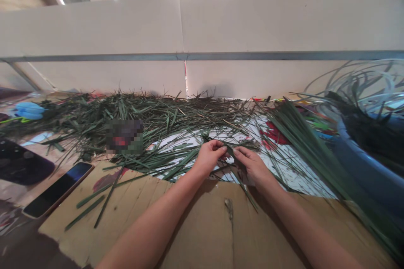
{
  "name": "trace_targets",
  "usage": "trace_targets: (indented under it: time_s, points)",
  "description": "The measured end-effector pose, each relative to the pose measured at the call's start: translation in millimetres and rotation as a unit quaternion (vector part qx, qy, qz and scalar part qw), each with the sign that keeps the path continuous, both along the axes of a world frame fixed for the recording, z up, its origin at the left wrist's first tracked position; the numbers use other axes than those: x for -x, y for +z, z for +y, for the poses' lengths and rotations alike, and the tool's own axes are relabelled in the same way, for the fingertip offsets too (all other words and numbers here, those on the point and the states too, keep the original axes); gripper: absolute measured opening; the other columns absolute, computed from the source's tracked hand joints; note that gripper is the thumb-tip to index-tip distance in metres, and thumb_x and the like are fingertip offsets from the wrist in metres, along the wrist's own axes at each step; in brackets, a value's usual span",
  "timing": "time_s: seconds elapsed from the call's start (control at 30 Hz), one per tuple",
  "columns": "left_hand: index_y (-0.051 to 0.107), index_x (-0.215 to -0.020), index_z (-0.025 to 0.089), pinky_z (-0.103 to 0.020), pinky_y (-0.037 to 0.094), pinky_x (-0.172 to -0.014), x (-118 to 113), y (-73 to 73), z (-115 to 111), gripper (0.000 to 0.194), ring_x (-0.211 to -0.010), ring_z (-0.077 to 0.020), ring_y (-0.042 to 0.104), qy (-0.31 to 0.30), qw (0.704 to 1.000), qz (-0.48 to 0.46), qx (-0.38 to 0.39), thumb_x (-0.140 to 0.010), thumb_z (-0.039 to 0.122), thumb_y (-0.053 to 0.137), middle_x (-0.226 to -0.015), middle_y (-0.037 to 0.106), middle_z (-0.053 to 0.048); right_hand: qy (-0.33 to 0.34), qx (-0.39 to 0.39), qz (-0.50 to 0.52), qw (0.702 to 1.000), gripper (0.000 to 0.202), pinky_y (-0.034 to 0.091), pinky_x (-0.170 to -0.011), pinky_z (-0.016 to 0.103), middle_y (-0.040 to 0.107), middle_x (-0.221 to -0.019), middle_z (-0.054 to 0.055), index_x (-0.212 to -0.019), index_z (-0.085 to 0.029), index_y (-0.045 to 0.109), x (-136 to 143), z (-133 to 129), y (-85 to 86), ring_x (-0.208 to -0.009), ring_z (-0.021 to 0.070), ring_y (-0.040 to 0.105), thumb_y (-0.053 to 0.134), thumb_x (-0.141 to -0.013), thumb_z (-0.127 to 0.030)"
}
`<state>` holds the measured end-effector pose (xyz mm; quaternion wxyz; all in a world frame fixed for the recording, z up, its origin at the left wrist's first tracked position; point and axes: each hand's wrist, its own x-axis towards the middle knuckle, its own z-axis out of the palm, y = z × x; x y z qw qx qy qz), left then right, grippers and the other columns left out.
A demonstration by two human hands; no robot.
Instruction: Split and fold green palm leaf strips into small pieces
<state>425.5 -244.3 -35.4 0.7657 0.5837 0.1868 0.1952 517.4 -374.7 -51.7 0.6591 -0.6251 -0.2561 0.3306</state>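
My left hand (211, 156) is closed in a pinch on a dark green leaf strip (227, 148). Close beside it on the right, my right hand (250, 163) pinches the same strip between thumb and fingers. The strip's far end and the other fingertips are partly hidden. Below and around both hands lie loose green leaf strips (176, 162) on a white sheet (186, 138) with red marks. A brown cardboard piece (202, 227) spreads under my forearms.
A blue tub (356, 164) with dark strands stands at right, beside a long leaf bundle (303, 143). Cut leaves (132, 109) are heaped along the white wall panel (126, 29). At left lie a phone (58, 191), a dark object (23, 162) and a light-blue item (30, 110).
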Motion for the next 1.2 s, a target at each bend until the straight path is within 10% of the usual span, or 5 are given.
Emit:
trace_targets:
  time_s: [0.67, 0.93, 1.2]
  points:
    - [0.057, -0.075, 0.017, -0.024, 0.049, -0.064, 1.0, 6.7, 7.6, 0.028, -0.06, -0.0114, 0.06, 0.044, 0.998, -0.014, 0.032, -0.069, 0.035, 0.079, -0.065, 0.065, 0.0, -0.072, 0.03, -0.094, 0.993, 0.039, 0.041, -0.06, 0.032, 0.058, -0.065, -0.001, -0.083, -0.025, 0.066, -18.8, -8.1, 2.5, -0.064, 0.0207, 0.054, 0.062, -0.081, -0.063]
    - [0.056, -0.076, 0.016, -0.022, 0.048, -0.062, 6.3, 10.5, 15.5, 0.026, -0.058, -0.0095, 0.059, 0.097, 0.99, -0.005, 0.098, -0.07, 0.031, 0.077, -0.071, 0.067, -0.002, -0.184, 0.186, -0.392, 0.882, 0.03, 0.042, -0.082, 0.041, 0.07, -0.096, 0.009, -0.104, -0.026, 0.073, -53.2, -24.0, 2.3, -0.091, 0.0297, 0.061, 0.064, -0.08, -0.041]
    - [0.056, -0.078, 0.016, -0.022, 0.048, -0.061, 5.6, 5.6, 19.9, 0.029, -0.058, -0.0087, 0.058, 0.13, 0.987, -0.016, 0.09, -0.07, 0.034, 0.077, -0.075, 0.07, -0.004, -0.095, -0.03, -0.106, 0.989, 0.043, 0.05, -0.078, 0.037, 0.071, -0.088, 0.006, -0.086, -0.023, 0.074, -28.9, -16.7, 27.7, -0.082, 0.0232, 0.063, 0.076, -0.069, -0.063]
